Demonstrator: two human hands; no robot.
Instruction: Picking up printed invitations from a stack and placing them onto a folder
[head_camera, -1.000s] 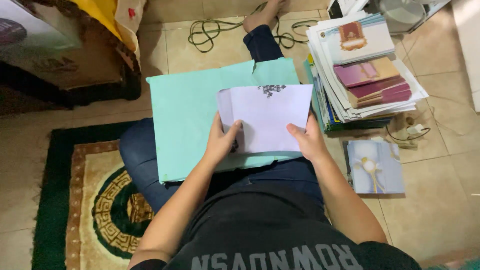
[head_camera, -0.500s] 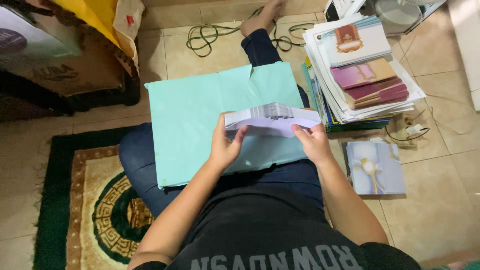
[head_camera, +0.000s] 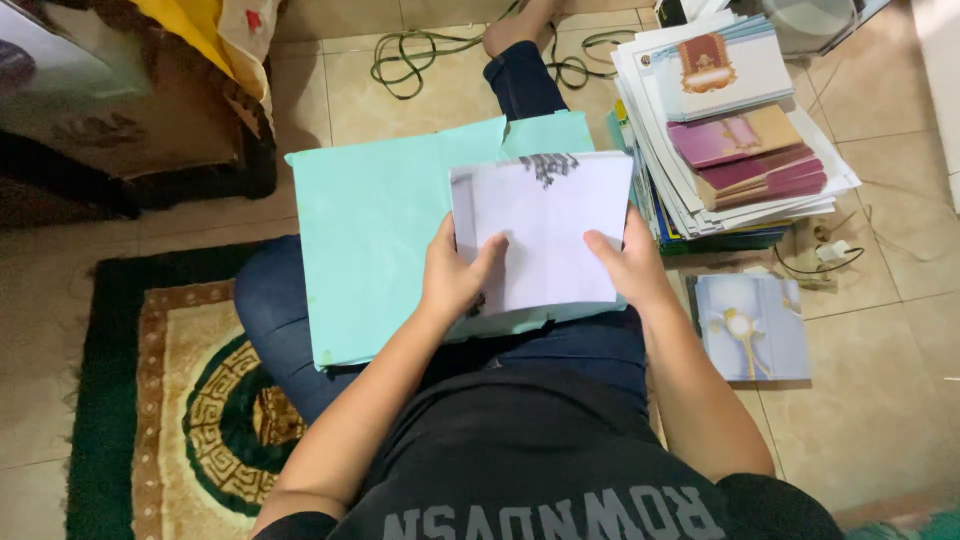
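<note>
A thin stack of white paper sheets (head_camera: 545, 235) is held at centre frame over a pale green folder (head_camera: 385, 245) spread on the lap, pinched at its lower edges by the left hand (head_camera: 455, 275) and right hand (head_camera: 625, 265). The sheets look light, limp and easily creased, best gripped along both sides. A pile of booklets (head_camera: 730, 120) is stacked at upper right, a green patterned rug (head_camera: 160, 390) at lower left.

The floor (head_camera: 900, 400) is beige tile. A green and gold patterned rug (head_camera: 150, 400) covers its left part. Dark furniture (head_camera: 120, 130) draped with yellow cloth (head_camera: 200, 30) stands at upper left, and green cable (head_camera: 420, 60) coils near the top.
</note>
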